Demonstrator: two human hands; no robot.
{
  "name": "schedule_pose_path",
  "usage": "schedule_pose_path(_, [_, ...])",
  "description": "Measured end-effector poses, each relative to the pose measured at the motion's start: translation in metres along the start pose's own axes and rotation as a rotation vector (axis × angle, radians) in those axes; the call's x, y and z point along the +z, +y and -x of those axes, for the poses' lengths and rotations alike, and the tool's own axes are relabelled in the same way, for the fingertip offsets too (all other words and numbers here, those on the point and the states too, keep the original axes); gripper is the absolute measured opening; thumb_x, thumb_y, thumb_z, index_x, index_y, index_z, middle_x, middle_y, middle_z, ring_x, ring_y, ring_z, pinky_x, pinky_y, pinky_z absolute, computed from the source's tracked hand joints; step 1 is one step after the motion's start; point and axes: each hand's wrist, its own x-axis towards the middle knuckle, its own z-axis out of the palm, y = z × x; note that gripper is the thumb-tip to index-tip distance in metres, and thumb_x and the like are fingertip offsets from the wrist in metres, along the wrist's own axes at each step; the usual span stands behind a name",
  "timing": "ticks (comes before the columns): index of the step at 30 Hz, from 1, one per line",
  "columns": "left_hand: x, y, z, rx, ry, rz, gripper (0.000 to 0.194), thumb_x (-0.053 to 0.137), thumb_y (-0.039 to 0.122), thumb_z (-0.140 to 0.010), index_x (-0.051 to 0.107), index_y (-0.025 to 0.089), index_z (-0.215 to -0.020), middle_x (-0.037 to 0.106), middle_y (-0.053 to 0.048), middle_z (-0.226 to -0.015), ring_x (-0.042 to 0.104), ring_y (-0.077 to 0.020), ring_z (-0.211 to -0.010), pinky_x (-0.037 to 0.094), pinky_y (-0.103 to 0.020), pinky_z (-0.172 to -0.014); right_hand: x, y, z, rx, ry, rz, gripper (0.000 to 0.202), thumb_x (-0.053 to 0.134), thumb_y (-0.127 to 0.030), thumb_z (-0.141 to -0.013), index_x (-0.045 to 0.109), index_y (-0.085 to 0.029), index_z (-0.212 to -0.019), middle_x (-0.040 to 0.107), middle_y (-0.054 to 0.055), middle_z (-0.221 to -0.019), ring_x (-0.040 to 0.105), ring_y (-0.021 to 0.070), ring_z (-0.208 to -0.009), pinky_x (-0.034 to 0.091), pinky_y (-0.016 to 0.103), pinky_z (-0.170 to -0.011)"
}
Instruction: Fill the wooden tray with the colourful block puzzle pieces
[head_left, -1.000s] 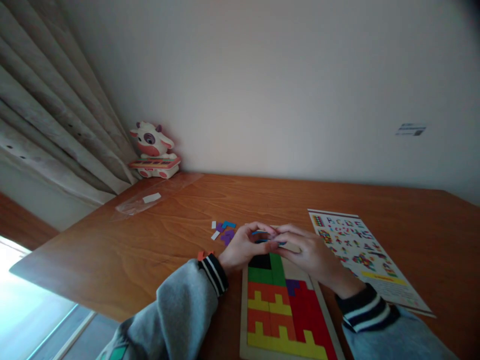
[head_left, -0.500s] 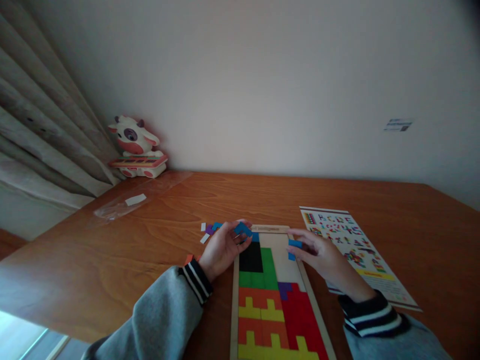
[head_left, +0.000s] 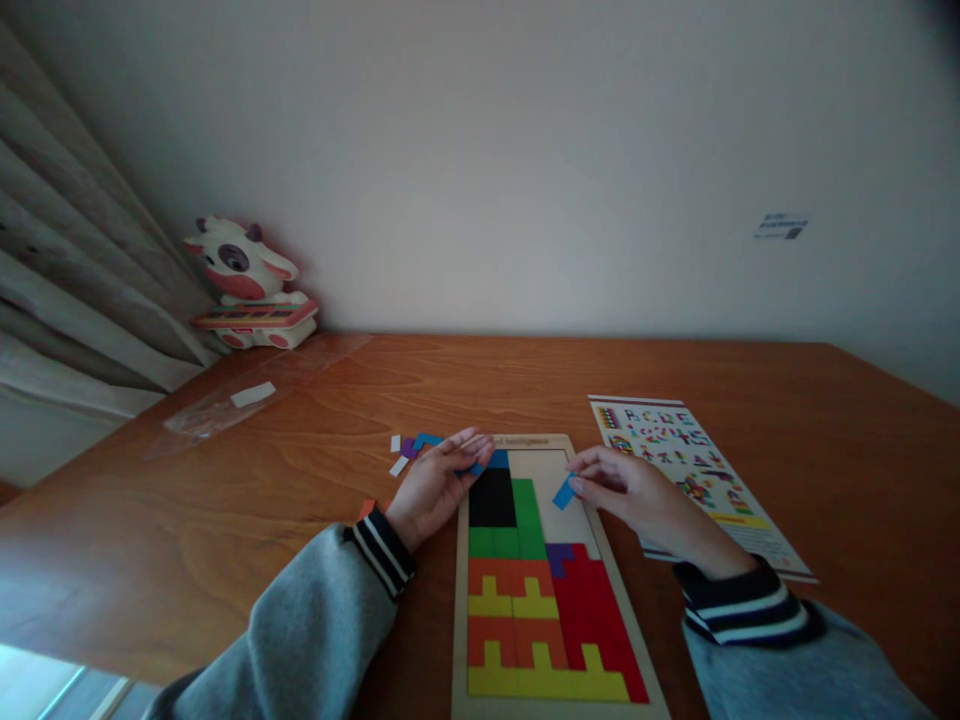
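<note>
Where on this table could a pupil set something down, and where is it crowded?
Bare wood lies between the puzzle board and the wall, right of the printed sheet, and between the plastic bag and left sleeve. Crowded: the board's far end, where the left hand and right hand are, and just left of it, among loose pieces.

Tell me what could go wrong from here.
1. The blue piece, gripped near one end by the right hand, could slip and land askew on the wooden puzzle tray.
2. A second blue piece barely shows at the left hand; if loosely held, it might drop.
3. The left cuff, close to loose orange pieces, may nudge them.
</note>
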Motion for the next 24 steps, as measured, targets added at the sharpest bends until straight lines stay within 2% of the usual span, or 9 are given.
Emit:
schedule_pose_path(4, [-0.002,-0.002,0.0,0.021,-0.025,-0.062,0.039,0.053,-0.009,-0.085,0.055,0.009,-0.118,0.066,-0.017,-0.123,0.068,-0.0186,-0.111,0.056,-0.025,-0.099,-0.004,0.002,0.002,0.024,0.004,0.03,0.02,0.069,-0.04,-0.082,0.067,-0.021,-0.087,0.074,0.004,-0.082,0.071,0.0192,-0.075,0.057,0.032,-0.068])
schedule_pose_path(9, [-0.002,-0.003,0.001,0.04,-0.041,-0.122,0.039,0.056,-0.004,-0.088,0.053,0.011,-0.124,0.067,-0.015,-0.123,0.07,-0.0162,-0.107,0.057,-0.022,-0.095,-0.007,0.004,0.007,0.128,-0.173,-0.054,0.021,0.073,-0.04,-0.077,0.071,-0.022,-0.088,0.074,0.003,-0.075,0.071,0.0189,-0.067,0.056,0.03,-0.057])
schedule_pose_path(12, [-0.003,-0.003,0.001,0.058,-0.038,-0.139,0.036,0.057,-0.002,-0.089,0.054,0.01,-0.123,0.069,-0.015,-0.121,0.07,-0.0165,-0.107,0.056,-0.023,-0.097,-0.008,0.001,0.008,0.074,-0.23,0.089,0.012,0.071,-0.033,-0.08,0.076,-0.023,-0.085,0.075,0.003,-0.074,0.069,0.0177,-0.065,0.053,0.028,-0.057])
schedule_pose_path(16, [-0.002,-0.003,0.001,0.049,-0.061,-0.156,0.033,0.059,-0.001,-0.089,0.056,0.009,-0.12,0.068,-0.016,-0.123,0.069,-0.0179,-0.109,0.055,-0.025,-0.1,-0.009,0.001,0.008,0.049,-0.197,0.205,0.012,0.07,-0.025,-0.08,0.078,-0.026,-0.088,0.075,0.001,-0.073,0.066,0.0169,-0.065,0.049,0.026,-0.058])
schedule_pose_path(19, [-0.002,-0.004,0.002,0.039,-0.071,-0.16,0.034,0.06,-0.003,-0.087,0.057,0.009,-0.118,0.066,-0.017,-0.125,0.069,-0.0185,-0.109,0.055,-0.026,-0.1,-0.011,0.0,0.007,0.063,-0.207,0.237,0.016,0.068,-0.026,-0.082,0.079,-0.026,-0.094,0.075,0.002,-0.075,0.065,0.0168,-0.067,0.047,0.027,-0.06])
schedule_pose_path(24, [-0.001,-0.005,0.003,0.041,-0.091,-0.166,0.033,0.061,-0.002,-0.087,0.056,0.009,-0.118,0.067,-0.018,-0.124,0.07,-0.0181,-0.105,0.056,-0.025,-0.097,-0.012,-0.011,0.007,0.112,-0.299,0.324,0.017,0.068,-0.027,-0.083,0.08,-0.022,-0.094,0.074,0.005,-0.083,0.063,0.0167,-0.073,0.044,0.026,-0.064])
